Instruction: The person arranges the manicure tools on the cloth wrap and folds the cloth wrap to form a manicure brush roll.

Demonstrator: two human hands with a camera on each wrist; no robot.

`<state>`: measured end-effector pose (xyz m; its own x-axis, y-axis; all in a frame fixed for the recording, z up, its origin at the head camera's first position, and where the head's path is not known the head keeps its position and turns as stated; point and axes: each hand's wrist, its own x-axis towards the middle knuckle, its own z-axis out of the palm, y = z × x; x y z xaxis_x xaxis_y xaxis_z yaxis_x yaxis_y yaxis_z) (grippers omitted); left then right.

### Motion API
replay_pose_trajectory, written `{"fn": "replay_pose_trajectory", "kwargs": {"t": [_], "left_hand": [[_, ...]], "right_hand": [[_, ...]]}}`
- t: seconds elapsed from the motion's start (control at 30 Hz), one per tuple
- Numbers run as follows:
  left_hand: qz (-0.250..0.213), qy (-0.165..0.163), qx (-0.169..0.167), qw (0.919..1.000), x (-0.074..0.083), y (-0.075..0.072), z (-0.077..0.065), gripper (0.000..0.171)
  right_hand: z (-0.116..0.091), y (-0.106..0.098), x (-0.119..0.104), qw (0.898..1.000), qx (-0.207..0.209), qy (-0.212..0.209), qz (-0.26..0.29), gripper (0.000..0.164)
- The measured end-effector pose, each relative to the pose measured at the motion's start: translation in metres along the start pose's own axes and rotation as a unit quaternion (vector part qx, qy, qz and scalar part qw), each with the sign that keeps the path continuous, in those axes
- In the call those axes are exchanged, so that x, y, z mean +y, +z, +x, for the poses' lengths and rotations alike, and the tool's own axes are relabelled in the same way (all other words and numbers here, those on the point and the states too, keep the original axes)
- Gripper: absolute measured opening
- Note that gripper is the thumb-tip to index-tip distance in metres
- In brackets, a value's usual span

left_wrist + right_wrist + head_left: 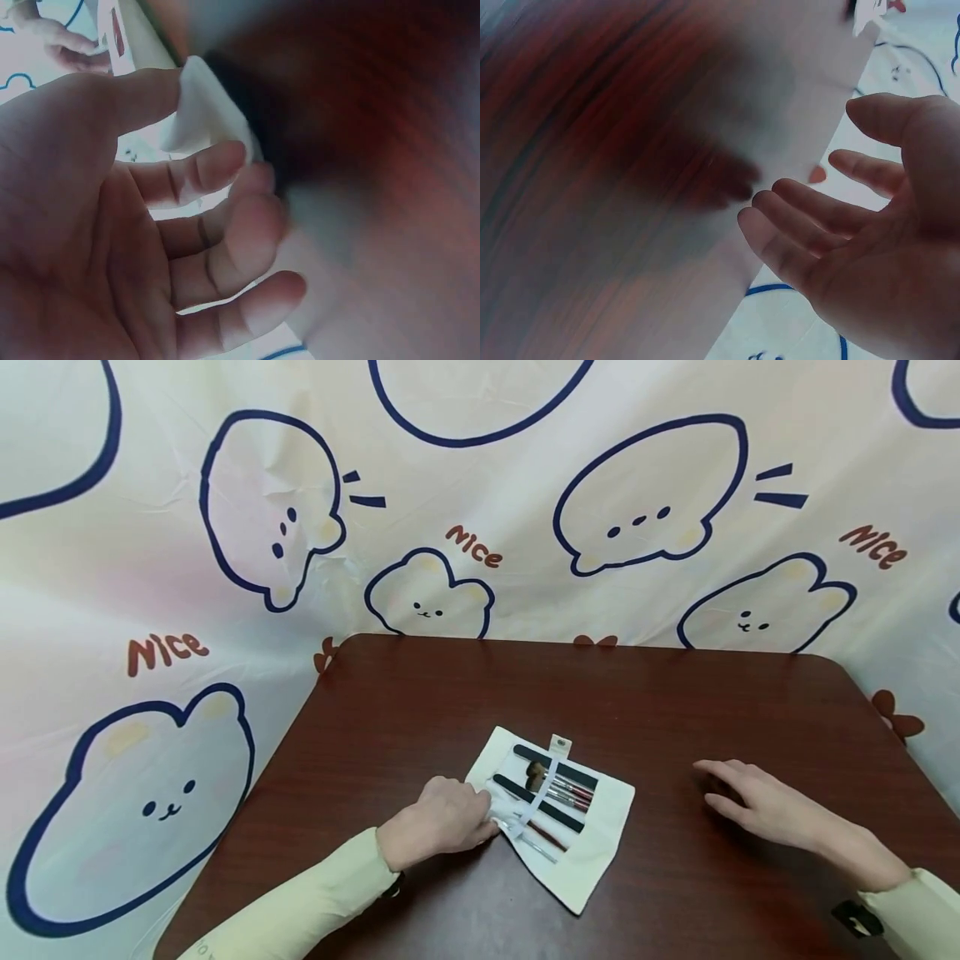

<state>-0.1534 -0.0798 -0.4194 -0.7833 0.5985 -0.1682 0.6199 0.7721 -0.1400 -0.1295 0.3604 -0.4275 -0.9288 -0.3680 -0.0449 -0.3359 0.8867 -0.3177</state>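
A cream cloth brush roll [604, 847] lies unrolled at a slant near the middle of the table. Its pockets and strap hold several brushes [566, 793], dark flat sticks [551, 814] and a thin clear-handled tool [538, 845]. My left hand [442, 818] pinches the roll's left edge between thumb and fingers; in the left wrist view a white corner of the cloth [214, 112] shows at the fingertips. Away to the right, my right hand [772, 806] hovers low over the table with relaxed fingers and holds nothing, as the right wrist view confirms.
The dark red-brown wooden table [637, 710] has rounded far corners. Behind and to the left hangs a pale curtain [525, 502] printed with blue-outlined cartoon bears. A snap tab [560, 745] sticks out from the roll's far edge.
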Motion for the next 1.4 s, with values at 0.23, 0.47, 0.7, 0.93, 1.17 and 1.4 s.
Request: {"fn": "replay_pose_trajectory", "kwargs": {"t": [0.23,0.47,0.7,0.93,1.17,1.4], "left_hand": [[-0.020,0.015,0.007,0.9997,0.018,-0.001,0.009,0.050],[-0.023,0.021,-0.040,0.9987,0.046,-0.007,0.021,0.048],[-0.060,0.038,-0.036,0.9968,0.056,-0.010,0.023,0.050],[-0.004,0.068,-0.073,0.9951,0.056,-0.018,0.011,0.044],[0.109,0.120,-0.049,0.9855,0.059,-0.022,-0.008,0.030],[0.139,0.167,-0.042,0.9752,0.054,-0.023,-0.012,0.017]], "right_hand": [[0.003,0.006,-0.031,1.000,-0.021,-0.016,-0.003,0.043],[0.005,0.013,-0.069,0.997,-0.061,-0.041,-0.011,0.039],[-0.005,0.024,-0.095,0.989,-0.016,-0.133,-0.065,0.040],[-0.011,0.035,-0.106,0.973,0.049,-0.208,-0.084,0.034],[-0.009,0.038,-0.110,0.971,0.007,-0.223,-0.085,0.033],[-0.005,0.042,-0.107,0.953,0.025,-0.271,-0.135,0.030]]}}
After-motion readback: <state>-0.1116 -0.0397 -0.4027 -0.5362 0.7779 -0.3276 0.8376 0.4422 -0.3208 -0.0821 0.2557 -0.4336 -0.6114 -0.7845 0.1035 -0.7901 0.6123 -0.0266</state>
